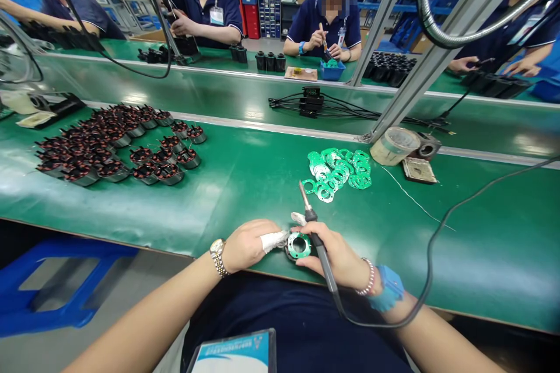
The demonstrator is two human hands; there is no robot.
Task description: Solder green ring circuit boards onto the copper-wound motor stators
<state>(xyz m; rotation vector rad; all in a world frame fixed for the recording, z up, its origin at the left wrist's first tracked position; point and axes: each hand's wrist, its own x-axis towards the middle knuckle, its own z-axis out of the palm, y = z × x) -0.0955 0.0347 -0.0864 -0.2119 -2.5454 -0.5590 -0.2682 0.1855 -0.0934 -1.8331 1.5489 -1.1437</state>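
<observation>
My left hand (249, 245), with white wrapping on a finger, is closed against the left side of a motor stator (289, 255). A green ring-shaped circuit board (300, 245) lies on top of the stator, its round hole facing up. My right hand (335, 253) holds a soldering iron (322, 256) with its tip pointing up and away from me; the thumb and fingers of this hand also rest around the stator's right side. A wrapped white fingertip shows behind the iron. Past my hands lies a loose pile of green ring boards (339, 169).
Many copper-wound stators (96, 143) stand at the left. A solder wire spool (394, 145) and a small sponge tray (419, 170) sit at the right. The iron's cable (431, 250) loops over my right forearm. An aluminium post (406, 73) rises behind; co-workers sit across the bench.
</observation>
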